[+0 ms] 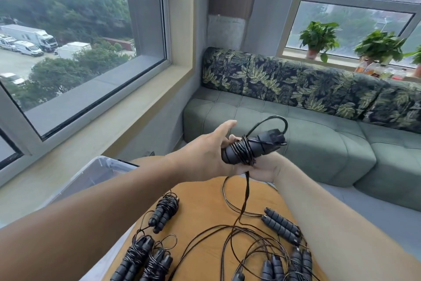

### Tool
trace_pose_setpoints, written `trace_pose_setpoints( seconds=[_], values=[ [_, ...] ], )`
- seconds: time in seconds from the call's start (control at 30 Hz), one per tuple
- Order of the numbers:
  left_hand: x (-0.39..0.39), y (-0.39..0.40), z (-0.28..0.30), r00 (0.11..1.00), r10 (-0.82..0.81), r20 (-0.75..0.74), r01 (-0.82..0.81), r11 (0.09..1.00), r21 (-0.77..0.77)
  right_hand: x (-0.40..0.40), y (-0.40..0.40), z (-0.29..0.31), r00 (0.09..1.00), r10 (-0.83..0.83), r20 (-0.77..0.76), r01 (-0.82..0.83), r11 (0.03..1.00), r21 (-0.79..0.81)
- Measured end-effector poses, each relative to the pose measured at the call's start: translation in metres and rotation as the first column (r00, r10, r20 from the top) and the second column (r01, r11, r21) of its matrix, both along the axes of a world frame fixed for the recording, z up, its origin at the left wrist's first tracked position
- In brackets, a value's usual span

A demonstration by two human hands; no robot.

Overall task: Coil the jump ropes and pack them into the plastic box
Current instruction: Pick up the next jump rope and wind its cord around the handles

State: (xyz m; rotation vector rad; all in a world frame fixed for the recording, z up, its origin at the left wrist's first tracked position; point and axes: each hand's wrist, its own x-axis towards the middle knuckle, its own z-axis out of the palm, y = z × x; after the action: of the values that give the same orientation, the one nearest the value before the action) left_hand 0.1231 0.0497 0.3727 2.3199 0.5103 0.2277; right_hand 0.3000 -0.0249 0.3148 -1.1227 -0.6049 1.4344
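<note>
Above the table (205,201), both hands (left hand (205,153), right hand (264,170)) grip the half-wound jump rope (248,147).

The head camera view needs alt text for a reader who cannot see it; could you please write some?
Two bare hands, left hand and right hand, hold a pair of black jump rope handles while winding the cord around them. Below, on a wooden table, lie three coiled ropes and several loose ones; a clear plastic box sits at left.
</note>
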Motion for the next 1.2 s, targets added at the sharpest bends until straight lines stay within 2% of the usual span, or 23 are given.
trace_pose_setpoints(
  seconds=[0.07,0.17,0.3,0.37,0.4,0.43,0.47,0.53,0.6,0.63,0.7,0.73,0.8,0.93,1.07,1.13,1.2],
  values=[
    [0.004,0.0,0.001,0.999,0.035,-0.007,-0.036,0.999,-0.036,-0.014,-0.004,0.003,0.996,0.028,0.081,-0.032,0.999,0.041],
    [0.011,0.0,-0.002,0.994,0.105,0.004,-0.105,0.994,-0.02,-0.028,-0.011,0.002,0.978,-0.119,0.174,0.12,0.993,0.005],
    [0.02,0.012,-0.002,0.978,0.206,0.031,-0.209,0.97,0.128,-0.047,-0.024,-0.008,0.953,-0.101,0.284,0.122,0.991,-0.059],
    [0.02,0.016,-0.003,0.98,0.197,-0.014,-0.191,0.962,0.197,-0.056,-0.028,-0.007,0.902,-0.071,0.425,0.113,0.991,-0.075],
    [0.02,0.017,-0.007,0.982,0.177,-0.065,-0.151,0.945,0.291,-0.059,-0.029,-0.006,0.858,-0.05,0.51,0.108,0.99,-0.085],
    [0.02,0.017,-0.012,0.98,0.15,-0.132,-0.081,0.9,0.428,-0.062,-0.029,-0.003,0.783,-0.009,0.622,0.09,0.991,-0.1],
    [0.02,0.016,-0.017,0.975,0.126,-0.182,0.0,0.824,0.566,-0.063,-0.03,0.001,0.668,0.05,0.743,0.069,0.989,-0.128],
    [0.02,0.018,-0.026,0.967,0.074,-0.242,0.134,0.661,0.738,-0.063,-0.032,0.01,0.38,0.164,0.91,0.029,0.982,-0.189],
    [0.019,0.02,-0.031,0.955,0.051,-0.294,0.202,0.614,0.763,-0.061,-0.036,0.024,0.157,0.2,0.967,-0.002,0.979,-0.202],
    [0.019,0.019,-0.033,0.95,0.028,-0.311,0.232,0.602,0.764,-0.058,-0.038,0.033,0.079,0.204,0.976,-0.021,0.979,-0.203],
    [0.018,0.014,-0.033,0.944,-0.042,-0.327,0.29,0.578,0.763,-0.051,-0.04,0.052,-0.042,0.218,0.975,-0.066,0.973,-0.22],
    [0.018,0.013,-0.031,0.942,-0.072,-0.328,0.308,0.575,0.758,-0.047,-0.041,0.06,-0.072,0.233,0.97,-0.082,0.968,-0.238],
    [0.019,0.011,-0.025,0.938,-0.117,-0.326,0.329,0.597,0.732,-0.04,-0.042,0.074,-0.063,0.252,0.966,-0.086,0.963,-0.257],
    [0.023,0.005,-0.015,0.91,-0.195,-0.365,0.403,0.621,0.672,-0.028,-0.043,0.095,0.035,0.257,0.966,-0.099,0.962,-0.253],
    [0.023,-0.003,-0.009,0.913,-0.233,-0.334,0.395,0.71,0.584,-0.011,-0.041,0.1,0.086,0.267,0.96,-0.124,0.959,-0.256],
    [0.019,-0.008,-0.008,0.916,-0.242,-0.321,0.383,0.768,0.513,-0.002,-0.041,0.099,0.165,0.246,0.955,-0.131,0.965,-0.227],
    [0.016,-0.013,-0.01,0.934,-0.26,-0.245,0.341,0.851,0.4,0.004,-0.041,0.096,0.253,0.237,0.938,-0.159,0.967,-0.201]
  ],
)
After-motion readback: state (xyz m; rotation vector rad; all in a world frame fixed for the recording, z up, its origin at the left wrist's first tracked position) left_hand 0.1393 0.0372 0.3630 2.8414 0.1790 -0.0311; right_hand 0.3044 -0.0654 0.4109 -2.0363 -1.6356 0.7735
